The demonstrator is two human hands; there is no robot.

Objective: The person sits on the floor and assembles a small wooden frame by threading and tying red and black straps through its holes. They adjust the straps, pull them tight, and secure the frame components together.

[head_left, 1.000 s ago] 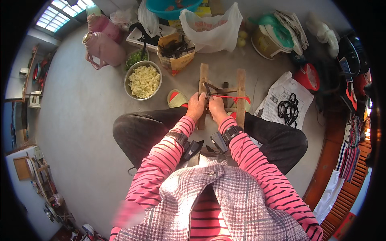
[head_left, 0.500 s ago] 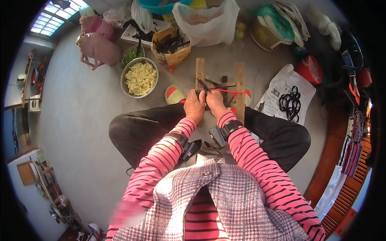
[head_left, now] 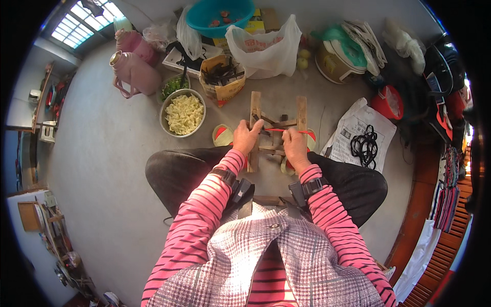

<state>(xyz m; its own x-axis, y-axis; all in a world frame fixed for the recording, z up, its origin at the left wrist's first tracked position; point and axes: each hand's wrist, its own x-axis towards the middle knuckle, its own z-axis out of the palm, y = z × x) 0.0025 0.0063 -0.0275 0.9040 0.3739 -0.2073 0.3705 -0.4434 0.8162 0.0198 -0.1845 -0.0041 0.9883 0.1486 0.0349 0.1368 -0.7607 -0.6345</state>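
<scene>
The left hand (head_left: pixel 246 138) is gripping a dark strip (head_left: pixel 255 117) between thumb and fingers, the strip poking out past the fingertips beside the left bar of a wooden frame (head_left: pixel 302 113). The right hand (head_left: pixel 295 146) is curling its fingers at a red cord (head_left: pixel 276 130); whether they are pinching the cord or something else, I cannot tell. The cord is running across the gap between the hands and on toward the frame's right bar. The frame is sitting just beyond the hands, its crosspieces showing between them. A slipper (head_left: pixel 221 134) is showing just left of the frame. Farther left, a bowl (head_left: pixel 182 134) is holding pale food (head_left: pixel 184 111), and beyond it a box (head_left: pixel 223 93) is holding more dark strips. To the right, a black coil (head_left: pixel 364 146) is lying on a sheet (head_left: pixel 343 134).
</scene>
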